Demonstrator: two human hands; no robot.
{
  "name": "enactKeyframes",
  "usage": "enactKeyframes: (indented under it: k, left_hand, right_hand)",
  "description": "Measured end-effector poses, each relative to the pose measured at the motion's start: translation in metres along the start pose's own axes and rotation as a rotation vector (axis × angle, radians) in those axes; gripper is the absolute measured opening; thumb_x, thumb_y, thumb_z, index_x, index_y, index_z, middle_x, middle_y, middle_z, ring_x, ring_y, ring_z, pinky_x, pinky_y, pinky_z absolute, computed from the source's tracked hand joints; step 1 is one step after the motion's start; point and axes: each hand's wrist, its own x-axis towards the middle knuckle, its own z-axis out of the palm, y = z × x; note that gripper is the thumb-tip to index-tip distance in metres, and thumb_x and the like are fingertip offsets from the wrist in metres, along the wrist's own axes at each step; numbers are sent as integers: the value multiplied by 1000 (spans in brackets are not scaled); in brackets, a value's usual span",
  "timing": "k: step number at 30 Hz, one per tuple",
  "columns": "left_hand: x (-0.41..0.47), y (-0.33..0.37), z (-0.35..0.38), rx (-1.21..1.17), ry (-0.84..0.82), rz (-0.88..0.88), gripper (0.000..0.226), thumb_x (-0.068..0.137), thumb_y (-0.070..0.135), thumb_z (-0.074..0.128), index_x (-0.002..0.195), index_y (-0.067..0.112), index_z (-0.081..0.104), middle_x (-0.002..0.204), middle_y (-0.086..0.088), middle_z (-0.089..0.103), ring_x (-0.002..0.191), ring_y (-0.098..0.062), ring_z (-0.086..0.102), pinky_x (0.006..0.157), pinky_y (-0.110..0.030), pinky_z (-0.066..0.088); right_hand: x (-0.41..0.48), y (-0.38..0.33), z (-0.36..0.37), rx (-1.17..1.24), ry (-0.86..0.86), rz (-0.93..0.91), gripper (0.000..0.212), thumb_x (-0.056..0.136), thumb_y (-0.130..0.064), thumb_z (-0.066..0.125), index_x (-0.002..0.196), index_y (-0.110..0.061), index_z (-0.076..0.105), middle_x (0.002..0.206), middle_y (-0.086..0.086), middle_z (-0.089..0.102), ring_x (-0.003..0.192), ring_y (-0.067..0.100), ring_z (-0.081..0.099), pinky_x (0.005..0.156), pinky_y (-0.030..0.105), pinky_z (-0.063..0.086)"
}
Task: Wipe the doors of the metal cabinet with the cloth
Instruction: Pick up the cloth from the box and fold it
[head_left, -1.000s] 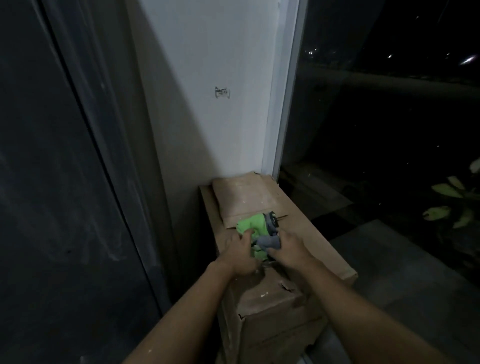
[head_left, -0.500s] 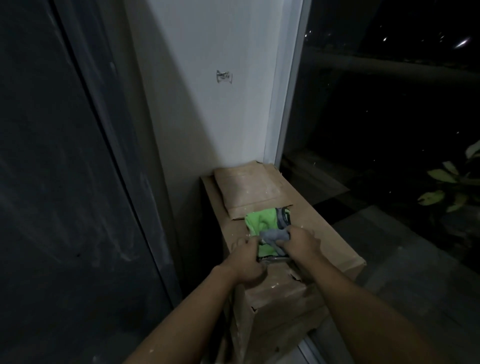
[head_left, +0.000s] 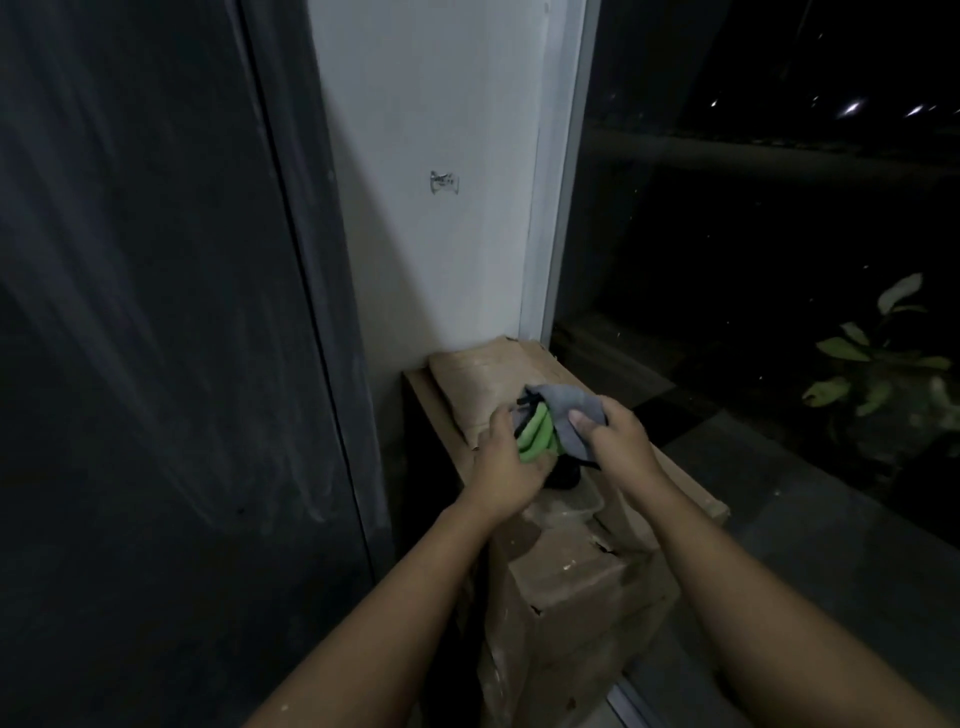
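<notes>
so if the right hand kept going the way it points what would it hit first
The right hand pinches the grey cloth; next likely the green cloth by the left hand, then the wall. Depth unclear.

Two bare hands at work: one left hand, one right hand. Two cloths in the grip: one green cloth, one grey cloth. Just under the grip, one black item, too dark to name. Beneath that, one brown packet and at least two cardboard boxes, edges hard to separate. Left of the grip, one dark panel with one upright seam. Above the grip, one white wall bearing one small mark. Well right of the grip, one leafy plant.
</notes>
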Motion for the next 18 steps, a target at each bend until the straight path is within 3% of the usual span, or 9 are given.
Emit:
enactKeyframes:
  k: [5,9,11,14,18]
  left_hand:
    - [-11,27,-27,-199,47,2,53,89,29,71,135,19,47,117,6,62,109,-11,60,83,-17,48]
    - [-28,35,-41,-356,105,-34,58,86,28,75,132,19,40,110,11,60,101,-6,61,87,-22,51]
    - [-37,39,-46,-454,110,-82,60,84,28,77,131,16,41,118,3,62,105,-12,64,89,-27,54]
    - [-52,48,-53,-550,113,-104,42,88,20,73,124,6,57,119,-12,69,103,-24,69,87,-34,57]
    - [-80,67,-60,-583,210,-80,43,88,8,71,127,8,54,121,-7,66,102,-18,67,84,-27,56]
  right_hand:
    - [-27,-26,5,279,-58,-37,14,100,-15,57,100,-16,71,102,13,75,99,29,71,88,42,55]
    - [-44,-37,9,518,-136,16,20,100,-18,57,113,-7,68,106,17,74,96,29,71,87,39,55]
    - [-50,-42,10,589,-176,38,27,100,-20,56,119,-3,64,112,21,71,97,30,69,91,44,54]
    - [-57,-53,9,635,-268,55,36,101,-24,55,125,2,58,115,24,69,96,31,68,95,48,51]
    - [-72,-67,-4,540,-430,-11,52,87,-34,71,131,-10,57,124,18,67,104,27,69,89,39,57]
